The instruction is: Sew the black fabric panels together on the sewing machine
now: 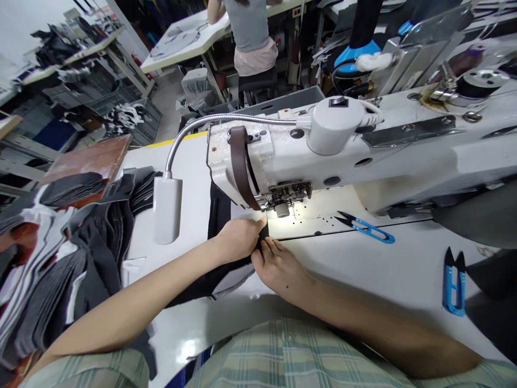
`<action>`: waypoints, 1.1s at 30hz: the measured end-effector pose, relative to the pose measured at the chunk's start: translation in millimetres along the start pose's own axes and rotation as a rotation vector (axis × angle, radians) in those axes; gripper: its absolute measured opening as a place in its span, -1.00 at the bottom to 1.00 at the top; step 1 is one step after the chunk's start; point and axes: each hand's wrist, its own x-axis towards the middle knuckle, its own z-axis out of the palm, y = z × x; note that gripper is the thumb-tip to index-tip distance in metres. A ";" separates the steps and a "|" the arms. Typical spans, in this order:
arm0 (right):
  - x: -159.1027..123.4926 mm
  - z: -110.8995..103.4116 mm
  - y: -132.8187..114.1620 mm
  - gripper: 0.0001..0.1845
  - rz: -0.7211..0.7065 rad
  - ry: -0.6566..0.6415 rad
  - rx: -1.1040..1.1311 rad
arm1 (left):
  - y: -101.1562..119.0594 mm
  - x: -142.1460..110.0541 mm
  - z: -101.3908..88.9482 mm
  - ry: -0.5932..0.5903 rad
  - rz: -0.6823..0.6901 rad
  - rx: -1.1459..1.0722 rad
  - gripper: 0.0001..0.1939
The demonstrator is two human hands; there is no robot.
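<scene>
A white industrial sewing machine [363, 145] stands on a white table [363, 264]. A dark fabric piece [218, 215] lies under its presser foot [281, 207] and runs toward me. My left hand [238, 237] lies on the fabric just left of the needle, fingers pressed together on its edge. My right hand [280, 267] sits just in front of the foot, its fingers pinching the same edge of the fabric. A gooseneck lamp [167, 207] hangs to the left of my hands.
Blue thread snips [369, 228] lie right of the needle plate, and another blue pair [453, 283] sits near the right edge. Stacks of dark and white cut fabric pieces [60, 248] fill the left side. Another person [250, 37] sits at a far table.
</scene>
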 end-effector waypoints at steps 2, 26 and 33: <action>0.6 -0.4 0.8 -0.76 0.029 0.006 0.023 | 0.4 0.0 -0.4 -0.006 -0.006 -0.010 -0.59; 5.1 13.2 15.3 -0.67 -0.056 -0.053 -0.042 | 9.2 19.1 2.2 0.093 -0.132 0.016 -0.74; 3.7 6.4 5.0 -0.72 -0.021 0.037 -0.087 | 4.2 8.7 23.7 0.280 -0.120 -0.011 -0.75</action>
